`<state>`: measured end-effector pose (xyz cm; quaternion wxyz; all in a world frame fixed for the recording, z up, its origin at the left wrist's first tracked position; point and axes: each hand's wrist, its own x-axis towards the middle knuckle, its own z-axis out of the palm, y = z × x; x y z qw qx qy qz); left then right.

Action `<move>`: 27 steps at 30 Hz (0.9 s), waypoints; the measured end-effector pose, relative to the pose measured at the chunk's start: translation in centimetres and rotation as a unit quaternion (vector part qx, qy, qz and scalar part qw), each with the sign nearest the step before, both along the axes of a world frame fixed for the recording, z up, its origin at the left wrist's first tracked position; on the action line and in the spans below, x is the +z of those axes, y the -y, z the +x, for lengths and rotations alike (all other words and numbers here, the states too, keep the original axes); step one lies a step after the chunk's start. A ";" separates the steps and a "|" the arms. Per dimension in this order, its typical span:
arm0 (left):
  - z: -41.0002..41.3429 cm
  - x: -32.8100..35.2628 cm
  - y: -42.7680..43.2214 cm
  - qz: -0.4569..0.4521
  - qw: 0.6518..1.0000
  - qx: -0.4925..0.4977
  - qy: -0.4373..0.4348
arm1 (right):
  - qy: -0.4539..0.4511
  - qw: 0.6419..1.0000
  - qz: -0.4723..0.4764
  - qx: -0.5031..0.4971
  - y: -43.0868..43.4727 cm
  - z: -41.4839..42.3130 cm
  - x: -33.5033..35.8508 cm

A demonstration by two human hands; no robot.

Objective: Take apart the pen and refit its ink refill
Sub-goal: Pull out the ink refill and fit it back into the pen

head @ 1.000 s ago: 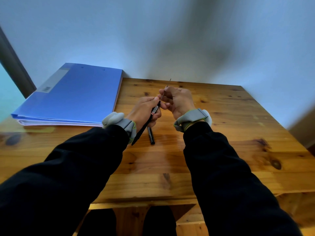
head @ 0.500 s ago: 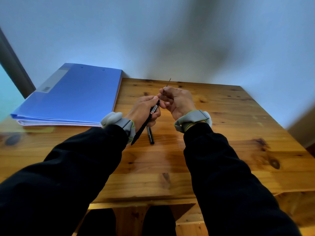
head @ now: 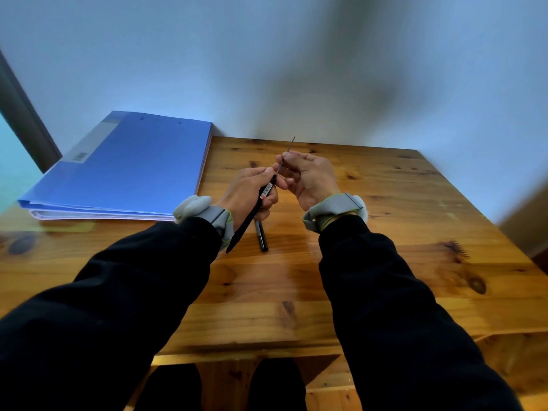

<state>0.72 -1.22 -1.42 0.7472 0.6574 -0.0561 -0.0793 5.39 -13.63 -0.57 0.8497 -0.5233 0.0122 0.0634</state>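
At upper left lies a blue folder (head: 127,161); at centre frame the left hand (head: 247,189) grips the black pen barrel (head: 250,216) while the right hand (head: 308,179) pinches the thin ink refill (head: 287,152) at its mouth. A skewed push could bend it.

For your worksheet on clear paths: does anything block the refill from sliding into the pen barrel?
Nothing visible does. The right hand pinches the thin refill at the open end of the pen barrel, held by the left hand.
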 end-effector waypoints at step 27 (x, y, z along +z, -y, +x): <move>-0.4 -0.1 0.2 -0.010 1.000 0.002 -0.007 | -0.005 1.000 -0.020 -0.003 -0.2 -0.4 -0.1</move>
